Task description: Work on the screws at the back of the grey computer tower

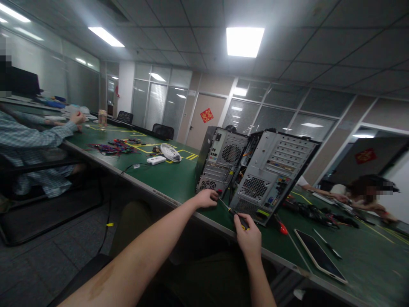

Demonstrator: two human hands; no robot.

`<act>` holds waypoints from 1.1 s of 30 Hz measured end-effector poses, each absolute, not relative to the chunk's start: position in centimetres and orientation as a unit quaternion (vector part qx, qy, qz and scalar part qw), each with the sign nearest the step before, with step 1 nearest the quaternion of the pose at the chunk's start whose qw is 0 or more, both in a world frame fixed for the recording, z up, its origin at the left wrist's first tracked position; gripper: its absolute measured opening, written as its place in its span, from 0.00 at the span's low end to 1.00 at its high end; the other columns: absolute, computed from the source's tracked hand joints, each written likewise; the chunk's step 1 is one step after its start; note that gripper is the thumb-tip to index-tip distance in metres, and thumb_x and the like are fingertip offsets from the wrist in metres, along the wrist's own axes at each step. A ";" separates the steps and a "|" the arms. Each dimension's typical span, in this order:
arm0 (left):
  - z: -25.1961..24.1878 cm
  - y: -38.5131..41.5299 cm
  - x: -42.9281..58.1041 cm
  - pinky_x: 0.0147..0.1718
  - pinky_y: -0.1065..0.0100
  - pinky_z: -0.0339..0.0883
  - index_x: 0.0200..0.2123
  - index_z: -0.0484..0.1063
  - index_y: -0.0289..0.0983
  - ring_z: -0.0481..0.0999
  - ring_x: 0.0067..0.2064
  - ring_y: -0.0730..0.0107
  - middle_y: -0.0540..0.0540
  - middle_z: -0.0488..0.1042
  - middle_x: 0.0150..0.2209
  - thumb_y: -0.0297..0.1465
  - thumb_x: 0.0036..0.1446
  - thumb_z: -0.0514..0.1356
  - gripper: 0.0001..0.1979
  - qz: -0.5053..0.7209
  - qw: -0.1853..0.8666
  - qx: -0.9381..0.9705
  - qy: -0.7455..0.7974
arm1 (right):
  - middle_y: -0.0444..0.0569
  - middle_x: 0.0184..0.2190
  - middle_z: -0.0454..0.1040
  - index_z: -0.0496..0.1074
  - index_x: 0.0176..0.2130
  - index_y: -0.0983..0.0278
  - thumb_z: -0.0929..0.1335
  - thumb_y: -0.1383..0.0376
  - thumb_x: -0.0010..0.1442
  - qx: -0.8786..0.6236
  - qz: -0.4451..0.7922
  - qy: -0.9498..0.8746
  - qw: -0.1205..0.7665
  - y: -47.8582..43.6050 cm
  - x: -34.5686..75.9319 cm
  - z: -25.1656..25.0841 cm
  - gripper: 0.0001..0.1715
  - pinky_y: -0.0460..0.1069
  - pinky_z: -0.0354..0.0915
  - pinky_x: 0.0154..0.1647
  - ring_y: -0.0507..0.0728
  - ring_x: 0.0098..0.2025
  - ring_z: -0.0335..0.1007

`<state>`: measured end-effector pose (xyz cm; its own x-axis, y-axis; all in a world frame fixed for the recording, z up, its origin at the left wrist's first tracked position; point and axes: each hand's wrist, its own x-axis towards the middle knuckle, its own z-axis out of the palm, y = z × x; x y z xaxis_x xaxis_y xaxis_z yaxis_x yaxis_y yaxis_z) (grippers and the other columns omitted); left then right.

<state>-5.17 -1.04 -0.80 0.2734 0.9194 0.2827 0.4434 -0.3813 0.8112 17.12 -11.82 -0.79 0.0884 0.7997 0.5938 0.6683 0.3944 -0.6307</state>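
Note:
Two computer towers stand side by side on the green table, their rear panels facing me. In my right hand point(249, 236) is a screwdriver point(234, 211) with a black and yellow handle; its shaft points up and left toward the foot of the left computer tower point(220, 160). My left hand point(206, 198) is at that tower's lower edge, its fingers curled in close to the screwdriver's tip. What those fingers hold, if anything, is hidden. The right computer tower point(271, 170) stands just beyond my right hand, tilted in this view.
A red-handled tool point(283, 229), a phone point(319, 256) and a slim metal tool point(327, 244) lie to the right, with black cables point(319, 213) behind. Leftward are coloured wires point(111, 148), a white oval part point(170, 152) and a bottle point(102, 120). People sit at both sides.

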 end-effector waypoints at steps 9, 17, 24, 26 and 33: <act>-0.9 -0.9 -5.0 0.45 0.67 0.74 0.52 0.76 0.30 0.82 0.42 0.64 0.42 0.83 0.42 0.23 0.48 0.65 0.25 0.385 0.274 0.736 0.484 | 0.52 0.34 0.80 0.76 0.37 0.61 0.65 0.45 0.59 -0.538 0.080 -0.671 0.504 -12.0 17.1 -0.5 0.24 0.51 0.66 0.42 0.62 0.39 0.76; 0.0 -1.7 -4.9 0.46 0.69 0.72 0.43 0.79 0.34 0.81 0.40 0.67 0.46 0.83 0.36 0.24 0.55 0.62 0.12 0.380 0.263 0.734 0.497 | 0.50 0.29 0.79 0.76 0.36 0.62 0.67 0.45 0.58 -0.529 0.103 -0.668 0.513 -12.1 17.2 -0.2 0.23 0.51 0.67 0.39 0.61 0.34 0.76; 0.1 -1.9 -4.9 0.45 0.69 0.72 0.41 0.79 0.34 0.81 0.40 0.67 0.47 0.83 0.35 0.23 0.55 0.62 0.10 0.386 0.256 0.731 0.501 | 0.49 0.27 0.78 0.76 0.36 0.63 0.67 0.47 0.57 -0.527 0.105 -0.663 0.521 -12.2 17.3 -0.1 0.22 0.51 0.67 0.38 0.60 0.33 0.75; 0.0 -1.7 -4.9 0.45 0.68 0.72 0.41 0.79 0.34 0.81 0.39 0.67 0.47 0.83 0.34 0.23 0.55 0.62 0.10 0.389 0.257 0.730 0.500 | 0.49 0.28 0.78 0.76 0.35 0.63 0.68 0.48 0.57 -0.526 0.104 -0.663 0.523 -12.1 17.3 -0.2 0.21 0.51 0.67 0.39 0.60 0.33 0.76; -0.3 -1.4 -4.9 0.45 0.70 0.72 0.39 0.78 0.34 0.81 0.39 0.70 0.48 0.82 0.33 0.21 0.56 0.59 0.10 0.403 0.268 0.730 0.483 | 0.49 0.28 0.78 0.76 0.35 0.62 0.68 0.49 0.57 -0.522 0.099 -0.663 0.527 -12.1 17.3 -0.2 0.20 0.51 0.67 0.38 0.60 0.33 0.76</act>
